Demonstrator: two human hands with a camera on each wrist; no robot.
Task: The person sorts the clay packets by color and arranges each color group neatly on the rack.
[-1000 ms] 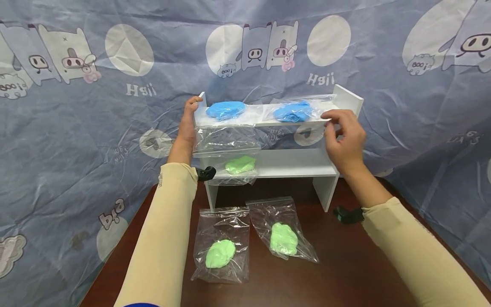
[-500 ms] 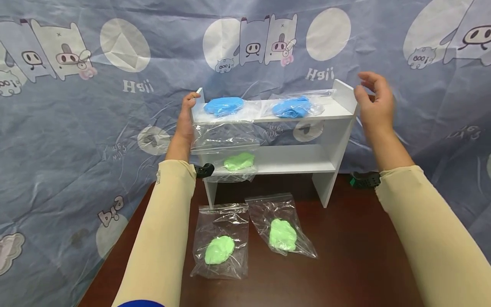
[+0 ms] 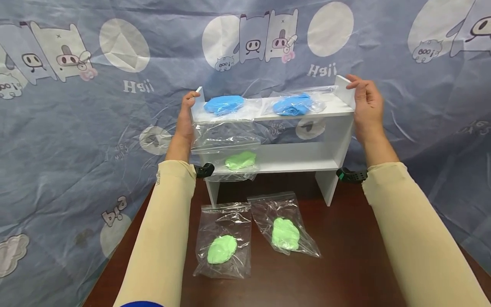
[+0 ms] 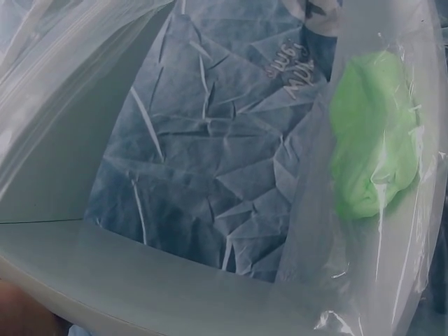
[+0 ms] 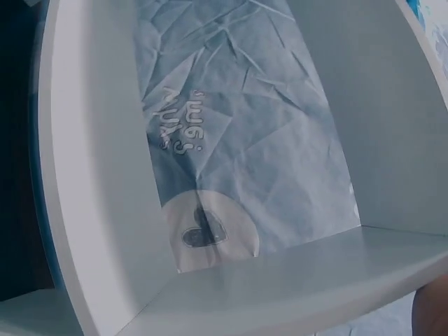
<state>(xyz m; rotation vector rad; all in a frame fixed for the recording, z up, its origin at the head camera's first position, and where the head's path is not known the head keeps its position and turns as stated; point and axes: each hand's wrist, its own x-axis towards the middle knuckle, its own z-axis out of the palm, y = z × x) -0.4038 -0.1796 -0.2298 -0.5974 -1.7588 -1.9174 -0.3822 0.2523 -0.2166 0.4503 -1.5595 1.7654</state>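
A white two-tier shelf (image 3: 303, 157) stands on the table. My left hand (image 3: 186, 117) grips its left side panel near the top. At the other end, my right hand (image 3: 369, 108) holds the right side panel, fingers bent over the upper edge. On the top board lie two clear bags with blue lumps, one at left (image 3: 224, 105) and one toward the right (image 3: 293, 105). The lower board bears a clear bag with a green lump (image 3: 241, 160), its plastic overhanging the front; that green lump (image 4: 374, 136) shows large in the left wrist view.
Two more zip bags with flattened green lumps lie on the dark brown table (image 3: 284, 281) before the shelf, one at left (image 3: 222, 249) and one at right (image 3: 285, 234). A patterned grey-blue cloth (image 3: 161, 55) hangs close behind the shelf.
From near the top board's right front, my right hand has moved out past the right panel, then back in onto it. My left hand has stayed on the left panel.
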